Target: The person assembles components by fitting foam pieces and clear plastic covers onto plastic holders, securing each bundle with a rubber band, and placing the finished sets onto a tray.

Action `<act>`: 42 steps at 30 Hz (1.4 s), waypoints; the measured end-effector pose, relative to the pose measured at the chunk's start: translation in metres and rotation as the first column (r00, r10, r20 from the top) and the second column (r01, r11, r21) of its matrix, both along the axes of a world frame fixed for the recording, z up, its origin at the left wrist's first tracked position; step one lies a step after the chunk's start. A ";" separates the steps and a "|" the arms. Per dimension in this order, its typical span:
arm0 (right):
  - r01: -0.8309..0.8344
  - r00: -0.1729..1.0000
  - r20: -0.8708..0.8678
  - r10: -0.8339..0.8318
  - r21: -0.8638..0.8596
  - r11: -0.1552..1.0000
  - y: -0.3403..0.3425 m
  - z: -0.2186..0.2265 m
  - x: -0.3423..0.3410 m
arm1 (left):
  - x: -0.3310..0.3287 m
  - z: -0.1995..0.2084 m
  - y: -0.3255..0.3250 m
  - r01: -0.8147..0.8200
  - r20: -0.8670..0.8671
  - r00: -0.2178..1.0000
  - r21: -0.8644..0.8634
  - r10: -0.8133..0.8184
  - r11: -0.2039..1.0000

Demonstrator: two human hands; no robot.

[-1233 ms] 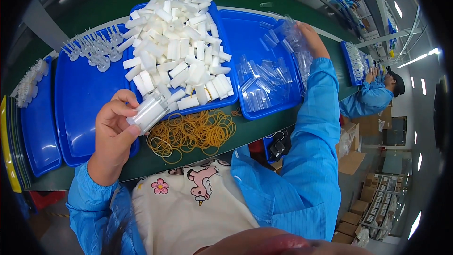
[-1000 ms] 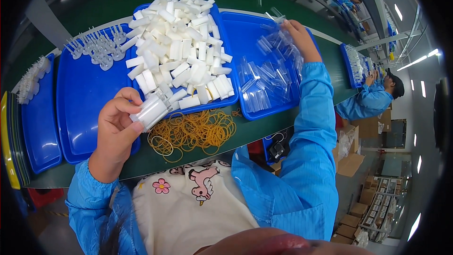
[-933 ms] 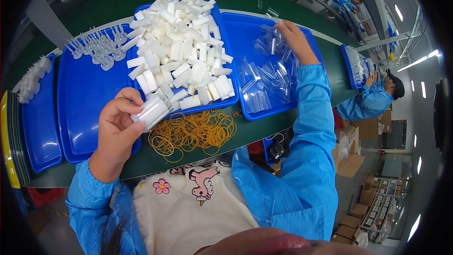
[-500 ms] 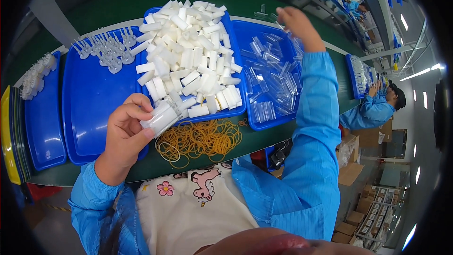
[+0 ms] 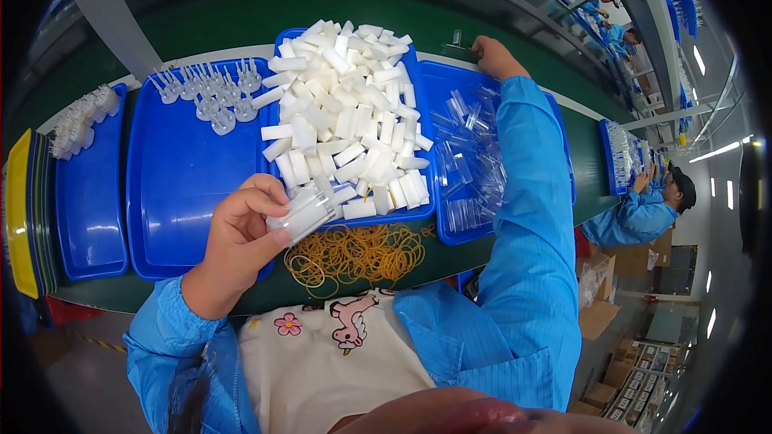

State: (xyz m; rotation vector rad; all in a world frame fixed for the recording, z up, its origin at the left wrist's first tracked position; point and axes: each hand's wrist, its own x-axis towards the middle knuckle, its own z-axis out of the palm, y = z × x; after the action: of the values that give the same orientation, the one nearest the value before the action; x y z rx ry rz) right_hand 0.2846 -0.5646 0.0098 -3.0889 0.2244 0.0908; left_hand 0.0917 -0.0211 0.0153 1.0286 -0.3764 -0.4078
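My left hand (image 5: 241, 233) grips a bundle of clear plastic pieces and white foam blocks (image 5: 307, 213) between thumb and fingers, over the front edge of the foam tray. Stretched far out, my right hand (image 5: 496, 59) is at the back rim of the tray of clear plastic pieces (image 5: 474, 161). Its fingers are curled together, and what they hold, if anything, is hidden. Next to its fingertips, a clear plastic piece (image 5: 457, 37) lies on the green surface beyond the tray. A large heap of white foam blocks (image 5: 346, 112) fills the middle blue tray (image 5: 428, 185).
Tan rubber bands (image 5: 362, 253) lie in a tangle before the foam tray. Left of it, a blue tray (image 5: 193, 217) bears clear stemmed parts (image 5: 213, 88). Farther left are another blue tray (image 5: 92, 225) and stacked yellow-edged trays (image 5: 22, 217). Someone in blue (image 5: 643, 217) works at the right.
My right hand has closed its fingers more and sits lower toward the tray's back rim. The left hand keeps its grip on the bundle. The whole view has shifted slightly.
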 end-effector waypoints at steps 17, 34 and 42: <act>0.175 0.982 -0.025 -0.186 0.480 0.860 0.037 0.017 -0.001 | 0.001 0.000 0.002 0.017 0.000 1.000 0.042 -0.017 0.999; 0.036 0.987 -0.144 0.065 0.603 0.797 0.041 0.076 -0.033 | 0.001 0.005 0.002 0.042 -0.007 0.999 0.025 -0.042 0.999; -0.366 0.930 0.112 0.349 0.221 0.904 0.089 0.041 0.012 | 0.002 0.004 0.001 0.051 0.002 0.999 0.020 -0.051 0.999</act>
State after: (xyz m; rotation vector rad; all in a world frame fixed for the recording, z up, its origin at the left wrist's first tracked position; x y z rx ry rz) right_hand 0.2961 -0.4755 0.0511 -2.8458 -0.3362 0.0181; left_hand 0.0935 -0.0201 0.0193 1.0407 -0.4016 -0.4571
